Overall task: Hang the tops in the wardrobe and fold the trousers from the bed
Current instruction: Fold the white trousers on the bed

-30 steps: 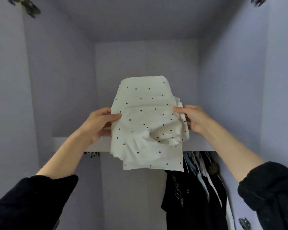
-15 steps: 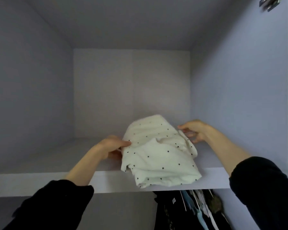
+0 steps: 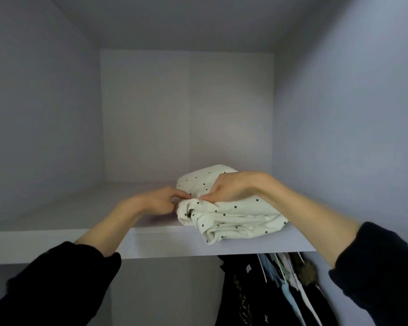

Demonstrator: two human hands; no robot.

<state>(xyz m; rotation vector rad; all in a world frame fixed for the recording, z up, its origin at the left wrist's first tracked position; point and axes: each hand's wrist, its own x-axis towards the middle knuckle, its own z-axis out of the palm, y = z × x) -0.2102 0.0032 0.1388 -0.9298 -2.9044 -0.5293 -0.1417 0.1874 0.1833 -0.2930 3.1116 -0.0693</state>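
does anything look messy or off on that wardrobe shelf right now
Slightly. The folded dotted trousers sit rumpled at the front of the shelf, one corner hanging over its edge. The left hand and right hand grip the cloth. Nothing looks damaged.

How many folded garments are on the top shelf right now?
1: the dotted white garment on the shelf, right of centre near the front edge, both hands on it. None other shows there.
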